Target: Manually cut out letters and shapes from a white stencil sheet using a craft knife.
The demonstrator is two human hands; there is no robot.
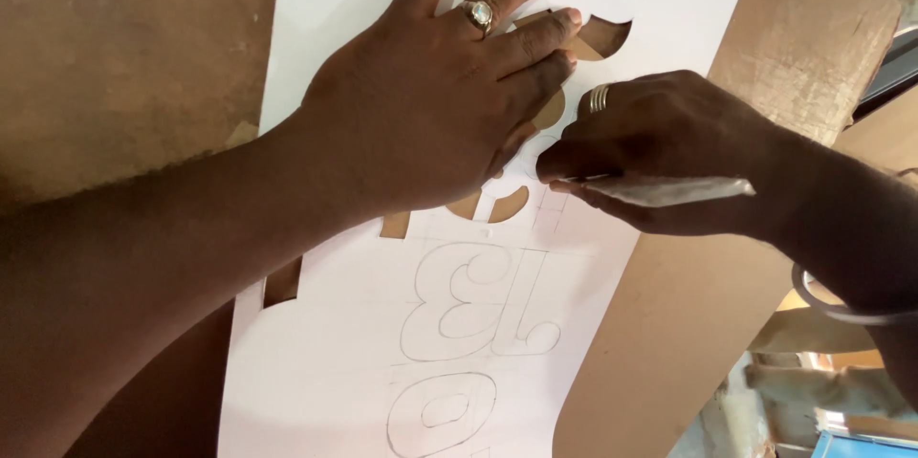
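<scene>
A long white sheet (325, 362) lies on a brown board (124, 47), with pencilled letter outlines near me and letter shapes cut out farther away. My left hand (430, 104), with a ring on one finger, lies flat on the sheet, its fingers spread beside the cut-outs. My right hand (660, 147), also ringed, pinches a thin tool wrapped in white paper (669, 191). The tool's tip meets the sheet just under my left fingertips; the tip itself is hidden.
The brown board (803, 37) ends at the right, with a wooden edge and cluttered floor items (822, 401) below it. A thin white bangle (841, 310) circles my right wrist.
</scene>
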